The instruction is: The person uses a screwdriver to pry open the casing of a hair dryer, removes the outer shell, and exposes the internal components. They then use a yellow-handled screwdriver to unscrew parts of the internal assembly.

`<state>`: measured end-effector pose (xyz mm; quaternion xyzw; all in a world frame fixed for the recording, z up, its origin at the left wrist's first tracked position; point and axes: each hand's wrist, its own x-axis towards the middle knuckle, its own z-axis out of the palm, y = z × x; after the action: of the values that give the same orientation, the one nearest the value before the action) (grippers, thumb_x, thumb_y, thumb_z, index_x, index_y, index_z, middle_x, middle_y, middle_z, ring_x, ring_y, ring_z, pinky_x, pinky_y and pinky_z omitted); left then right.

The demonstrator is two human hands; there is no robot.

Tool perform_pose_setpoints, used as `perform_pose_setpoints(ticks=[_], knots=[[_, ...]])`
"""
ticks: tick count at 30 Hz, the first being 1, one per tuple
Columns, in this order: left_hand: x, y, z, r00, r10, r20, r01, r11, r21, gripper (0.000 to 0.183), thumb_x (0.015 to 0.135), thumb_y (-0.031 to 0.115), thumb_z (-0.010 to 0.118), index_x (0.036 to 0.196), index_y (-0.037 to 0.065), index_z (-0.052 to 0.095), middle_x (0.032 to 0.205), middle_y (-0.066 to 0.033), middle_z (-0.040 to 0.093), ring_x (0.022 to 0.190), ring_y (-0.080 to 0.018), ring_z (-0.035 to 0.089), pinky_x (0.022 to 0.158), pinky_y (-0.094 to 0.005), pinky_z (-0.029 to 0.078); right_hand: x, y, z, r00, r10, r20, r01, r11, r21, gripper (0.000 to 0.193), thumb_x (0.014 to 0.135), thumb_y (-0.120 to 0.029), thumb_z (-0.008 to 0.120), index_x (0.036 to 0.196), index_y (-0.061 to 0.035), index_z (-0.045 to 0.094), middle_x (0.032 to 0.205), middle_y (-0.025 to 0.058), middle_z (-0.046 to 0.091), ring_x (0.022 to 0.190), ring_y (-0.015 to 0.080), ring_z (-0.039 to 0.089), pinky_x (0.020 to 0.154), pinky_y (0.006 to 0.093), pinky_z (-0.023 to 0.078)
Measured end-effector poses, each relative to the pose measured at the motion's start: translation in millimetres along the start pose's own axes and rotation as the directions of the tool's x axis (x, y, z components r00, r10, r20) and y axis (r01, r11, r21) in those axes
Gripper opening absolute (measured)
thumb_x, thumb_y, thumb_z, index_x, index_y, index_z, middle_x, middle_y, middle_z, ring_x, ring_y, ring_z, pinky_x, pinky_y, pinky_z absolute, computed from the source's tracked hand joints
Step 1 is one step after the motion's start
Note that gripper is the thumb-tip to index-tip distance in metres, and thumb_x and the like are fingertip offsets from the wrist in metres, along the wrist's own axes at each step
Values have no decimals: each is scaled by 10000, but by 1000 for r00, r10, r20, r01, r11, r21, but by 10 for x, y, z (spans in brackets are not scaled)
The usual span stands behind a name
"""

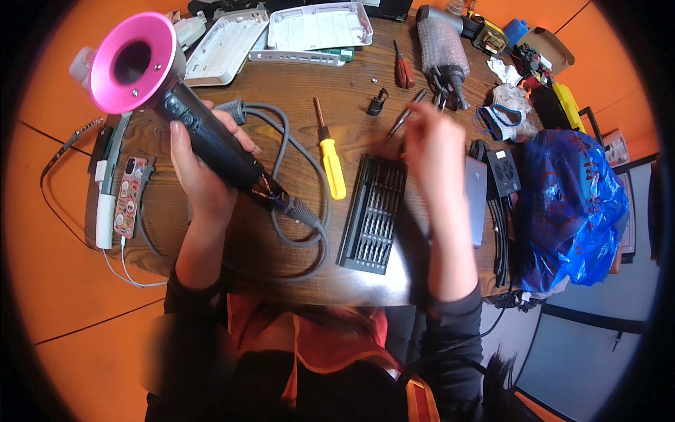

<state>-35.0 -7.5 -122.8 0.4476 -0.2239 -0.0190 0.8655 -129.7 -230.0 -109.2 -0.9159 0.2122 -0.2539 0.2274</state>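
Note:
My left hand [204, 158] is wrapped round the dark handle of a hair dryer [211, 137], held tilted above the table. Its round pink head [163, 67] points up at the upper left, and the lower end of the handle looks opened, with inner parts showing. A grey cord [328, 243] runs from that end and loops on the table. My right hand [436, 144], smeared by motion, is beside a slim dark precision screwdriver [406, 116]; whether the fingers grip it I cannot tell. Just below lies a black case of screwdriver bits [374, 214].
A yellow-handled screwdriver [331, 165] lies mid-table, with a red one [403, 70] farther back. White plastic housings [320, 28] stand at the back. A bubble-wrapped item [441, 46], a glove [508, 116] and a blue plastic bag [573, 211] crowd the right; a phone [130, 197] lies left.

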Motion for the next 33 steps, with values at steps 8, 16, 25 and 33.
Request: perform_pose_setpoints(ticks=[8, 16, 25, 33], knots=[[2, 32, 7, 999, -29, -39, 31, 999, 35, 437, 940, 404, 199, 1062, 21, 370, 762, -115, 477, 579, -198, 521, 536, -319, 467, 553, 279, 427, 983, 183, 25, -162, 919, -358, 120, 727, -26, 564, 788, 59, 623, 829, 251, 617, 811, 373, 619, 733, 418, 507], [-15, 10, 21, 1000, -26, 2, 26, 997, -71, 439, 941, 407, 230, 1057, 11, 380, 753, -127, 491, 576, -211, 531, 530, -339, 473, 528, 252, 494, 934, 358, 5, -353, 922, -160, 357, 714, -85, 587, 1006, 80, 464, 950, 303, 571, 926, 412, 568, 807, 441, 465], [-16, 47, 33, 998, -67, 12, 68, 993, -92, 442, 948, 417, 229, 1037, 20, 403, 748, -110, 496, 570, -201, 530, 513, -322, 467, 396, 214, 609, 959, 275, -62, -281, 951, -132, 257, 729, -52, 545, 927, 67, 432, 809, 296, 588, 785, 434, 592, 720, 465, 483], [-42, 108, 88, 987, -147, -61, 147, 989, -15, 437, 950, 410, 231, 1029, 17, 404, 726, -102, 504, 540, -194, 531, 494, -317, 463, 131, 87, 317, 992, 119, -34, -123, 980, -158, 140, 756, -82, 561, 829, 38, 560, 746, 261, 594, 768, 406, 597, 698, 446, 489]])
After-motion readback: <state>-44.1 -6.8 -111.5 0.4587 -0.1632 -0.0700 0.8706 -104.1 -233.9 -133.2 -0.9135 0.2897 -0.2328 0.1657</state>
